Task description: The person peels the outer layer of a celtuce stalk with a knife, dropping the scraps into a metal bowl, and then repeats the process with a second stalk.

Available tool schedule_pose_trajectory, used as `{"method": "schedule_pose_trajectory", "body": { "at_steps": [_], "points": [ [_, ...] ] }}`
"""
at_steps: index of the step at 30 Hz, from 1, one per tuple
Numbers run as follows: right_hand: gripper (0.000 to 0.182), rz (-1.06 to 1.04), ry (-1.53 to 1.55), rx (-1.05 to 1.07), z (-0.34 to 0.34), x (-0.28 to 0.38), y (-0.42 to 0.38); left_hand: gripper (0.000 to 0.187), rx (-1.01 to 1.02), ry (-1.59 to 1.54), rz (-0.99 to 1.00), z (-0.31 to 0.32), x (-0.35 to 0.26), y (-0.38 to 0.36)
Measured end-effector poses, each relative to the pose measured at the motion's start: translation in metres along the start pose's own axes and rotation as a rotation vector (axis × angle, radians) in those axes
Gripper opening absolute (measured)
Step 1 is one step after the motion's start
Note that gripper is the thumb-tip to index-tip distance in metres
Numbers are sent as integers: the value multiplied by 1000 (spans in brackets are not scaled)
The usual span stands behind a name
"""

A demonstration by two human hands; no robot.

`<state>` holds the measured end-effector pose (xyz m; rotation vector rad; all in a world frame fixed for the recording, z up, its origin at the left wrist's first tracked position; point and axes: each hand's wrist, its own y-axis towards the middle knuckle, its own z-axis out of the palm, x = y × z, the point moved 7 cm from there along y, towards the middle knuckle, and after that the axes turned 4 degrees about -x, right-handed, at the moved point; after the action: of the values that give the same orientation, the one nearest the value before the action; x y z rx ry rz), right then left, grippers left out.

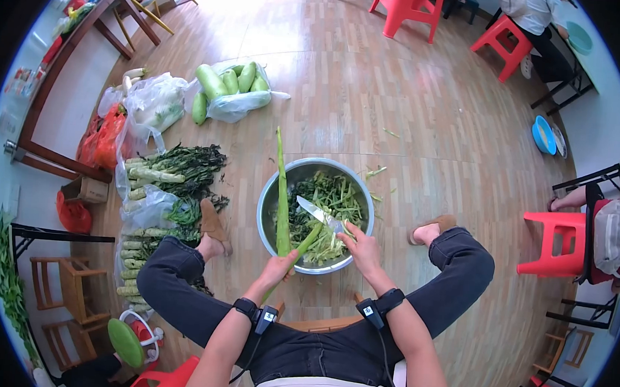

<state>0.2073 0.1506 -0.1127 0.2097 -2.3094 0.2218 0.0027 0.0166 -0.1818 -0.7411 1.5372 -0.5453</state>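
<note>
My left hand [278,268] is closed around the lower end of a long green stalk [281,199], which stands up past the bowl's left side. A shorter green piece [309,240] also runs from this hand toward the knife. In my right hand [362,248] is a knife [317,212], its broad blade pointing up and left over the bowl. Below both hands, the metal bowl [370,211] holds chopped green leaves and pale stem pieces [331,195]. My right fingers partly hide the knife handle.
Leafy stalks [177,167] lie in a row on the left floor, beside plastic bags [156,99]. Green gourds [230,82] sit in another bag ahead. A red stool [554,244] and a seated person [609,233] are at right. Scraps [376,172] lie beside the bowl.
</note>
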Motion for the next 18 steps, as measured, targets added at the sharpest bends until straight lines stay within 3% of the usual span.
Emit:
{"method": "schedule_pose_trajectory", "body": {
  "at_steps": [6,12,14,15,16,18],
  "points": [
    [44,83,84,85,2,-4,3,58,-26,7,6,-2,5,3],
    [44,-21,96,-15,14,-27,8,61,-55,6,19,-5,12,8],
    [42,229,399,-45,22,-67,18,64,-70,3,26,-5,15,8],
    [37,359,510,73,20,-66,19,64,-83,32,31,-7,11,4],
    [37,355,513,74,12,-57,20,65,-93,64,37,-10,9,2],
    [37,674,549,389,15,-47,7,65,-138,55,32,-13,20,10]
  ]
}}
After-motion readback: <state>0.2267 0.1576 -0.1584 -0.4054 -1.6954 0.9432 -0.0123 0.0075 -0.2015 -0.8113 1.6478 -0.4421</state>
